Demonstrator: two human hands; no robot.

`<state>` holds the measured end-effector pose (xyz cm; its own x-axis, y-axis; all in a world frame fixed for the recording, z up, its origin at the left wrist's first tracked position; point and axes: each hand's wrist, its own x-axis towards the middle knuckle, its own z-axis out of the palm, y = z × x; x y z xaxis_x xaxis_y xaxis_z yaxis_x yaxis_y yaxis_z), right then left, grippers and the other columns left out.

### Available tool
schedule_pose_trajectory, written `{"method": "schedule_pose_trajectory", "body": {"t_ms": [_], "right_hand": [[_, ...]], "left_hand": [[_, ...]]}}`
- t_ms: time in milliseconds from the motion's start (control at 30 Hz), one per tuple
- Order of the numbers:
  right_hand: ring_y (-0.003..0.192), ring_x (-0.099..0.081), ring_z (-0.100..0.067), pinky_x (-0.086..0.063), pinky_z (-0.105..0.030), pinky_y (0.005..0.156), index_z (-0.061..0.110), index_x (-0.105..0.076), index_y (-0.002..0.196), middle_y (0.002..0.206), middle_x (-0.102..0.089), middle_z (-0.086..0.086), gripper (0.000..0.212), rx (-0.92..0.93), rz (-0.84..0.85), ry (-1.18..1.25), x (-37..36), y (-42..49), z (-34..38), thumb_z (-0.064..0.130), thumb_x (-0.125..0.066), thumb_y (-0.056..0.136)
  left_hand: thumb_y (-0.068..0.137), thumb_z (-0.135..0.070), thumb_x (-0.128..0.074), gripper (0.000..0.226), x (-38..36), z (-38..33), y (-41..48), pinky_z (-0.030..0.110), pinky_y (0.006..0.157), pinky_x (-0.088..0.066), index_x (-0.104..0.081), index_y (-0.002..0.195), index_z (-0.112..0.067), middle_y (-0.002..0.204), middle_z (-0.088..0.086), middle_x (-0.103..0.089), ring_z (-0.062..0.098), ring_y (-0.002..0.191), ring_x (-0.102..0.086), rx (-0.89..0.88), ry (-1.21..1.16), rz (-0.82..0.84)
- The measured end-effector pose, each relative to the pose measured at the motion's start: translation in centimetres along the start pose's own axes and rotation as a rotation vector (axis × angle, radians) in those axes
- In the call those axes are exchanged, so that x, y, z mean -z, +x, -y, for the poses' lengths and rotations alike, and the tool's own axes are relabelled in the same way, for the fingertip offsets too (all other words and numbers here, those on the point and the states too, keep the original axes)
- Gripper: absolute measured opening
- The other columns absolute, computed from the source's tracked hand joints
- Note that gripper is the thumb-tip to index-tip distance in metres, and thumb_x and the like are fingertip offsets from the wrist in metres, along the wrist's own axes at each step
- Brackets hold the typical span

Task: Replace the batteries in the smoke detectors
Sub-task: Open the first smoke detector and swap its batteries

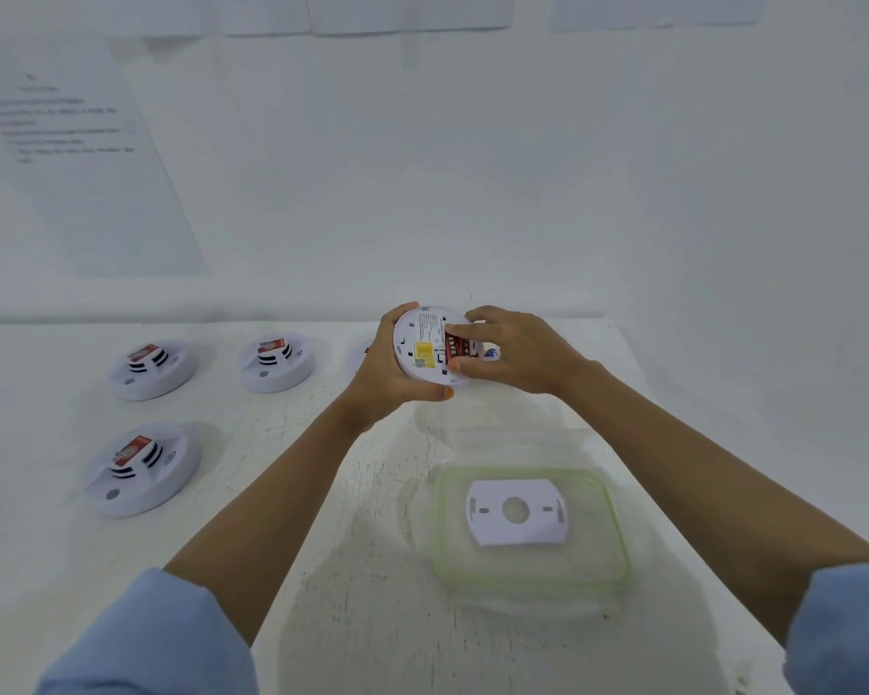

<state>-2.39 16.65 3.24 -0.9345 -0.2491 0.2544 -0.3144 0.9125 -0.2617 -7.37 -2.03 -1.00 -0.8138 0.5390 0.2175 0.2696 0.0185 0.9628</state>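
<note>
L hand [390, 373] grips a round white smoke detector [425, 343] by its rim, fingers curled behind it and thumb under the lower edge. Unit is held up off the table, tilted, back side to cam, w/ a yellow sticker and small print on the back. R hand [520, 351] pinches a red battery [456, 346] btwn thumb and index finger. Battery sits at the detector's back compartment, can't tell if fully seated. Small blue-white item just behind R hand, too hidden to ID.

3 more detectors [151, 368] lie face up on the L side of the table, 2 in the far row and 1 nearer, each w/ a red label on top, well apart from the hands. Edge of another shows behind the L hand.

Surface: white table [362, 569], paint scuffed and patchy in the middle. Clear container [440, 519] w/ green rim sits near-right under the R forearm, w/ a white mounting plate [515, 511] lying flat inside.

Room: plain white wall [623, 168] meets the table's far edge. Printed paper sheet [81, 158] hangs upper L, text too blurred to read. More sheets at the top edge. Light blue sleeves [146, 639] are pushed up on both forearms
</note>
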Motion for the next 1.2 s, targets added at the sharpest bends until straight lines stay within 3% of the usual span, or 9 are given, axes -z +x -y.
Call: {"method": "schedule_pose_trajectory", "body": {"t_ms": [167, 333, 500, 600, 667, 800, 933, 1033, 1200], "right_hand": [[0.11, -0.049, -0.012, -0.041, -0.024, 0.094, 0.022, -0.061, 0.114, 0.121, -0.051, 0.0, 0.052, -0.097, 0.02, 0.341, 0.1, 0.5, -0.7, 0.036, -0.079, 0.068], [0.105, -0.043, -0.012, -0.035, -0.01, 0.081, 0.022, -0.052, 0.097, 0.112, -0.044, 0.003, 0.049, -0.144, 0.08, 0.445, 1.1, 0.7, -1.1, 0.018, -0.085, 0.06], [0.074, -0.047, -0.016, -0.038, -0.027, 0.062, 0.017, -0.047, 0.092, 0.083, -0.05, 0.004, 0.053, -0.307, 0.414, 0.071, 2.8, -0.7, -1.8, 0.02, -0.086, 0.057], [0.074, -0.048, -0.018, -0.036, -0.027, 0.056, 0.013, -0.048, 0.103, 0.089, -0.049, 0.001, 0.057, -0.381, 0.566, -0.178, 2.1, -1.3, -1.2, 0.021, -0.084, 0.06], [0.078, -0.048, -0.02, -0.038, -0.028, 0.06, 0.013, -0.046, 0.113, 0.09, -0.046, 0.001, 0.064, -0.416, 0.574, -0.175, 1.9, -1.6, -1.0, 0.024, -0.083, 0.062], [0.08, -0.048, -0.019, -0.038, -0.029, 0.07, 0.013, -0.049, 0.114, 0.076, -0.047, 0.006, 0.05, -0.355, 0.322, -0.028, 2.5, -1.1, -0.9, 0.029, -0.074, 0.075], [0.077, -0.049, -0.019, -0.038, -0.027, 0.07, 0.013, -0.053, 0.112, 0.089, -0.055, -0.008, 0.027, -0.24, -0.001, 0.212, 2.2, 0.0, 0.8, 0.025, -0.059, 0.088], [0.08, -0.044, -0.019, -0.033, -0.021, 0.061, 0.009, -0.052, 0.107, 0.093, -0.046, -0.004, 0.028, -0.253, -0.082, 0.236, 0.8, 0.5, 1.4, 0.024, -0.062, 0.086], [0.068, -0.041, -0.017, -0.032, -0.02, 0.052, 0.01, -0.049, 0.09, 0.077, -0.044, -0.001, 0.029, -0.342, -0.166, 0.36, -0.3, 1.3, 1.3, 0.018, -0.071, 0.074]], "left_hand": [[0.048, 0.0, -0.079, 0.101, -0.4, 0.2, 0.4, 0.02, 0.078, -0.053, -0.028, 0.134, -0.016, 0.124, 0.0, -0.047, 0.013, 0.113, -0.052, -0.018, 0.023, 0.008], [0.046, -0.001, -0.08, 0.104, -0.5, 0.3, 0.8, 0.017, 0.079, -0.052, -0.026, 0.134, -0.014, 0.126, 0.003, -0.045, 0.011, 0.113, -0.05, -0.053, 0.076, 0.014], [0.047, -0.002, -0.081, 0.106, 0.3, 0.6, 0.6, 0.021, 0.087, -0.052, -0.025, 0.137, -0.011, 0.127, -0.003, -0.044, 0.005, 0.116, -0.047, -0.058, 0.113, -0.011], [0.047, -0.004, -0.081, 0.106, 0.1, 0.5, 0.6, 0.02, 0.088, -0.052, -0.025, 0.138, -0.011, 0.125, -0.008, -0.044, 0.002, 0.115, -0.047, -0.057, 0.133, -0.019], [0.048, -0.004, -0.081, 0.106, -0.1, 0.4, 0.5, 0.017, 0.087, -0.051, -0.025, 0.138, -0.011, 0.124, -0.01, -0.044, 0.001, 0.114, -0.047, -0.059, 0.137, -0.019], [0.047, -0.004, -0.08, 0.106, -0.4, 0.2, 0.4, 0.012, 0.083, -0.049, -0.025, 0.137, -0.01, 0.123, -0.01, -0.044, 0.0, 0.113, -0.047, -0.072, 0.14, -0.017], [0.046, -0.007, -0.08, 0.104, -1.1, -0.2, 0.6, 0.01, 0.082, -0.048, -0.025, 0.135, -0.014, 0.127, 0.002, -0.042, 0.006, 0.112, -0.048, -0.101, 0.148, -0.037], [0.046, -0.005, -0.079, 0.101, -1.6, -0.8, 0.7, 0.01, 0.078, -0.048, -0.025, 0.131, -0.018, 0.128, 0.004, -0.042, 0.005, 0.108, -0.051, -0.121, 0.12, -0.056], [0.048, 0.0, -0.077, 0.098, -1.9, -0.7, 0.9, 0.008, 0.073, -0.048, -0.026, 0.13, -0.015, 0.123, 0.002, -0.042, -0.016, 0.098, -0.052, -0.13, 0.104, -0.065]]}}
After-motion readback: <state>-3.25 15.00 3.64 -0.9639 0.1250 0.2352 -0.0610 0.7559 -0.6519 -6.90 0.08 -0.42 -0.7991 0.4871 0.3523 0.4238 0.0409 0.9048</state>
